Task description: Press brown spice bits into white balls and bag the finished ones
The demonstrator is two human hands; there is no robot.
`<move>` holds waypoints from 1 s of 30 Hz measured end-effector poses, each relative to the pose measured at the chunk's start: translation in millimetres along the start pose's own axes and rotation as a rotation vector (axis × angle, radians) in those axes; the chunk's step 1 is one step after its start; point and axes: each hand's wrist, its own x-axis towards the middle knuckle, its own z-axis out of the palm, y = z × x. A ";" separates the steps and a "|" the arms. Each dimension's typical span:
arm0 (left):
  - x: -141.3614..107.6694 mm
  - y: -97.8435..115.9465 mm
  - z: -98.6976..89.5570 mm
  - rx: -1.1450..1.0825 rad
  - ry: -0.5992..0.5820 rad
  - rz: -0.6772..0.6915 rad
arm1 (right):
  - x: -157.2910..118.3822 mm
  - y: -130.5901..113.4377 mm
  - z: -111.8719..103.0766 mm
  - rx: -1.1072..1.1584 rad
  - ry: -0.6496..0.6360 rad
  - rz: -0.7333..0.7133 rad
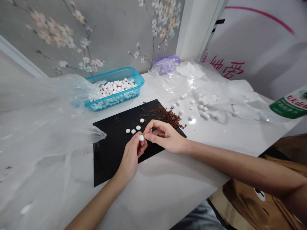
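My left hand (131, 156) pinches a small white ball (141, 137) between thumb and fingers above the black mat (107, 166). My right hand (165, 135) meets it from the right, thumb and forefinger pressed together at the ball's side; whatever lies between those fingertips is too small to make out. Several loose white balls (133, 131) lie on the mat just beyond my hands. A heap of small reddish-brown star-shaped pieces (169, 117) covers the mat's far right corner, with a few strays to its left.
A blue plastic basket (115, 97) of white balls with brown bits stands at the back. Clear plastic bags (48, 137) spread over the left side. More white balls (203, 108) and plastic film lie at right, near a purple bag (165, 65) and a green-labelled bottle (291, 103).
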 end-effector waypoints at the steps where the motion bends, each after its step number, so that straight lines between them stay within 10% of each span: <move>1: 2.1 2.1 -5.3 0.144 0.043 0.105 | 0.1 -1.6 -1.4 0.012 0.038 -0.014; 5: 14.2 10.6 -33.1 0.886 0.171 0.555 | 2.3 -5.3 -9.3 0.044 0.210 -0.081; 9: 24.6 9.7 -48.7 1.225 0.043 0.579 | 4.5 -3.7 -12.2 -0.002 0.276 -0.089; 30: 49.3 -3.6 -12.2 1.214 0.027 0.526 | 10.2 0.9 -15.4 -0.130 0.376 -0.143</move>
